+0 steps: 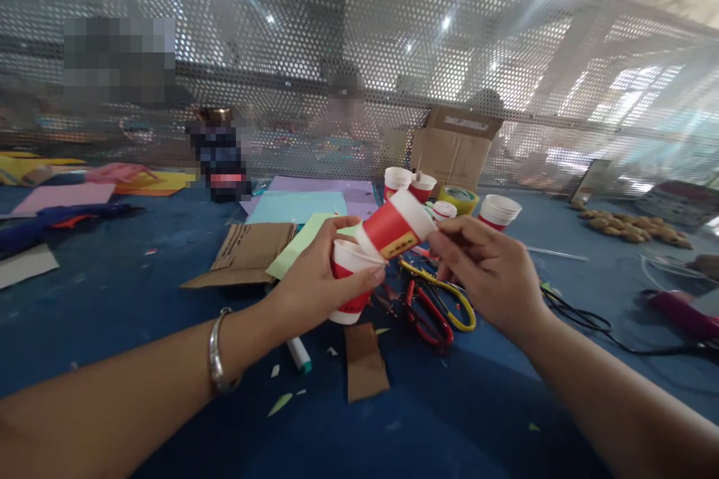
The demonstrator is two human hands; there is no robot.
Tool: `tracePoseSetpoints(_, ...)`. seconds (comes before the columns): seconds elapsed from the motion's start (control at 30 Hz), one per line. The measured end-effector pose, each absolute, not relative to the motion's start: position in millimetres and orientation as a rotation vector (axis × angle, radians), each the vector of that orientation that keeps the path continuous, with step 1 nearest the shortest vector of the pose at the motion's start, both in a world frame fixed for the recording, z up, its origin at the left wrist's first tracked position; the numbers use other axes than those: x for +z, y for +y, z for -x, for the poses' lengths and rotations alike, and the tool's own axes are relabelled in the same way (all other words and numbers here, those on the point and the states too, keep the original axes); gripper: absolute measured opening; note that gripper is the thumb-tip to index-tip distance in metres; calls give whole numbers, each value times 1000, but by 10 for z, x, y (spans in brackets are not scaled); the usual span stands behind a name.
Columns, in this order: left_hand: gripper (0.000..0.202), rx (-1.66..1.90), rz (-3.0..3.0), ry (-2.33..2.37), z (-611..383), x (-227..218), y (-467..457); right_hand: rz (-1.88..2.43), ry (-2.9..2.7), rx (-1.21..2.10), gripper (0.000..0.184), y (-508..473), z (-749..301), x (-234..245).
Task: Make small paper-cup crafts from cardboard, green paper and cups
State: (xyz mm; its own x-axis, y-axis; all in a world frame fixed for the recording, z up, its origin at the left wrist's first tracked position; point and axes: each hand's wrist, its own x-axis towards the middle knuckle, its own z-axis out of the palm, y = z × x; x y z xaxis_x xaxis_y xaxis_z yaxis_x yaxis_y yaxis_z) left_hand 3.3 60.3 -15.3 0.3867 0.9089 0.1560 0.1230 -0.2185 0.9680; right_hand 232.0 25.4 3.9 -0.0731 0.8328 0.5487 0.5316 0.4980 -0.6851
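My left hand (320, 277) is closed around an upright red and white paper cup (347, 307). A second red and white paper cup (396, 226) lies tilted over its mouth, its narrower end toward the lower left. My right hand (483, 266) pinches that tilted cup at its white edge on the right. Just below the hands lie red-handled scissors (430, 314) and a yellow-handled tool (457, 299). A brown cardboard strip (364, 363) and a white marker with a green end (299, 355) rest on the blue table nearer to me.
More paper cups (499, 209) and a roll of yellow tape (459, 200) stand behind my hands. Coloured paper (303, 206) and folded cardboard (252, 247) lie to the left. A purple tool (682, 314) with a black cord is at right. A perforated metal screen (281, 75) closes off the back.
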Motion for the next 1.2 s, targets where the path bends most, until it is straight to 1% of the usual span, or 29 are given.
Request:
tracePoseSetpoints(0.1,68,1110,-1581,1005,-14,-151,631,1215,-1658,302,16,318,-2453,93)
tracePoseSetpoints(0.2,65,1157,-1450,1063,-8,-140,617,1375,-1663,232,18,414,-2628,129)
tracePoseSetpoints(0.4,61,1236,-1381,1064,-15,-136,572,1741,-1767,247,20,623,-2915,71)
tracePoseSetpoints(0.6,61,1209,-1412,1042,-10,-170,583,1794,-1743,195,23,708,-3005,-20)
tracePoseSetpoints(0.7,63,1251,-1456,1016,-26,-174,603,1792,-1709,135,23,681,-2977,9)
tracePoseSetpoints(0.8,70,1287,-1477,999,-41,-188,632,1780,-1709,95,22,619,-2905,60)
tracePoseSetpoints(0.87,77,1301,-1470,1018,-43,-207,652,1752,-1777,111,23,570,-2846,82)
tracePoseSetpoints(0.93,78,1318,-1422,1019,-44,-226,672,1725,-1908,151,27,525,-2787,89)
tracePoseSetpoints(1.1,48,1446,-1269,983,-65,-261,723,1700,-2273,297,28,443,-2662,90)
tracePoseSetpoints(1.2,45,1482,-1239,979,-69,-276,745,1678,-2371,373,28,399,-2590,107)
